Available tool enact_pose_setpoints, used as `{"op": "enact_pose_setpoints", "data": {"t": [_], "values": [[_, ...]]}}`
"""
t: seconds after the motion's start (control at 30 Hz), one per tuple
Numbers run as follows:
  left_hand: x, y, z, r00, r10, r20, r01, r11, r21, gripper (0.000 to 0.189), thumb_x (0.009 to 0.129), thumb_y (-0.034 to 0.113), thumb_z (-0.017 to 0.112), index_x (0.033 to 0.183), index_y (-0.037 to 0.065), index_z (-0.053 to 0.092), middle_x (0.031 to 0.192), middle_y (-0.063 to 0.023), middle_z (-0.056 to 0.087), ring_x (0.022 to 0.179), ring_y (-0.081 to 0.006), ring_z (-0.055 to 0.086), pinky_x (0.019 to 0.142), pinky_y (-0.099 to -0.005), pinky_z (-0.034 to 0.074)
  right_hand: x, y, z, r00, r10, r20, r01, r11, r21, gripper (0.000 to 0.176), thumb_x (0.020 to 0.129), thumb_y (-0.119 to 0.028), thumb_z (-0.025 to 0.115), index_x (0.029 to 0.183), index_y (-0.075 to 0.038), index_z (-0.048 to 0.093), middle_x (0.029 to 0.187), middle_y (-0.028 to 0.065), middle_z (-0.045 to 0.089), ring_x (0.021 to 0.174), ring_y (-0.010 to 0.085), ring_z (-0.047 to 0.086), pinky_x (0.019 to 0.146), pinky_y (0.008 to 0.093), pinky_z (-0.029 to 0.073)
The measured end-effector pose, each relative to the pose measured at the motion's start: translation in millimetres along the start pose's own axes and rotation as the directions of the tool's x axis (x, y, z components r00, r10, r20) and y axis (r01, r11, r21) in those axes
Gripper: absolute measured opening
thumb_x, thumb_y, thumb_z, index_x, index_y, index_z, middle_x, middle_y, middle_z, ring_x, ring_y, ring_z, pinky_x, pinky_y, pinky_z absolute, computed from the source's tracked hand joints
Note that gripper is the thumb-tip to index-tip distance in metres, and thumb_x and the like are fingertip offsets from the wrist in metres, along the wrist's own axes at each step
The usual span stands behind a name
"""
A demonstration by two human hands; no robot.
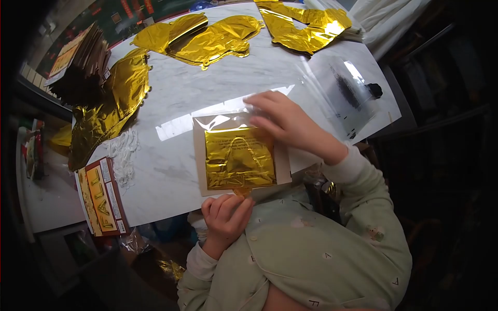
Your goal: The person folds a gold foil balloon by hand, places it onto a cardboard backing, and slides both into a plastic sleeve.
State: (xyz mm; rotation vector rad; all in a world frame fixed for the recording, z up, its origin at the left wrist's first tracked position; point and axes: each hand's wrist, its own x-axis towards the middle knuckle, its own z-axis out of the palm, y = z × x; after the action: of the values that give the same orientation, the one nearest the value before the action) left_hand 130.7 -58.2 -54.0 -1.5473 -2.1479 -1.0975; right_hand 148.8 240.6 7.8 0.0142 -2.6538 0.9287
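Note:
A folded gold foil balloon [239, 160] lies under clear plastic with small printed text, on a brown card [200, 155] at the table's near edge. My left hand [227, 220] is below it, fingers curled together at a small gold tab that sticks out from the lower edge. Over the upper right corner reaches my right hand [282, 119], its fingers stretched out and apart above the shiny clear flap [220, 122] of the bag. Whether its fingertips touch the plastic is hard to tell.
Flat gold foil balloons [223, 39] lie at the back, another [116, 101] at left beside a stack of brown cards [83, 65]. White strings [124, 155] and a "FALL" packet [102, 197] sit near the left edge. Clear plastic bags [337, 88] are at right.

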Motion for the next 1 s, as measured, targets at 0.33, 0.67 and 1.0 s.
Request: {"op": "enact_pose_setpoints", "data": {"t": [0.33,0.67,1.0], "values": [[-75.3,-14.8,-4.3,0.826,-0.424,0.372,0.551,0.749,-0.368,0.027,0.084,0.027,0.09,0.077,0.008,0.073,0.068,-0.006,0.064,0.058,-0.0252,0.06,0.055,-0.036,0.046,27.9,-1.5,1.6,0.898,0.21,0.387,-0.186,0.978,-0.098,0.018,0.09,-0.021,0.077,0.094,-0.006,0.067,0.094,0.0131,0.064,0.094,0.0338,0.063,0.082,0.0438,0.051],[-49.5,4.8,-20.7,0.575,-0.771,0.275,0.574,0.139,-0.807,0.019,0.099,0.01,0.076,0.112,-0.004,0.075,0.109,-0.0071,0.076,0.096,-0.0123,0.067,0.088,-0.0292,0.051,9.4,-19.6,-15.2,0.7,0.223,0.679,-0.649,0.595,0.474,0.025,0.098,-0.018,0.079,0.114,0.001,0.077,0.102,0.0046,0.079,0.093,0.0067,0.069,0.084,0.024,0.055],[-52.7,-7.8,-27.8,0.646,-0.752,0.131,0.462,0.25,-0.851,0.019,0.093,0.001,0.08,0.111,-0.004,0.076,0.109,-0.0089,0.076,0.098,-0.0144,0.069,0.089,-0.0288,0.054,-4.4,-38.9,-18.2,0.593,0.11,0.798,-0.8,0.197,0.567,0.017,0.098,-0.015,0.078,0.099,0.001,0.079,0.097,0.0071,0.079,0.09,0.0122,0.073,0.083,0.0248,0.056]]}}
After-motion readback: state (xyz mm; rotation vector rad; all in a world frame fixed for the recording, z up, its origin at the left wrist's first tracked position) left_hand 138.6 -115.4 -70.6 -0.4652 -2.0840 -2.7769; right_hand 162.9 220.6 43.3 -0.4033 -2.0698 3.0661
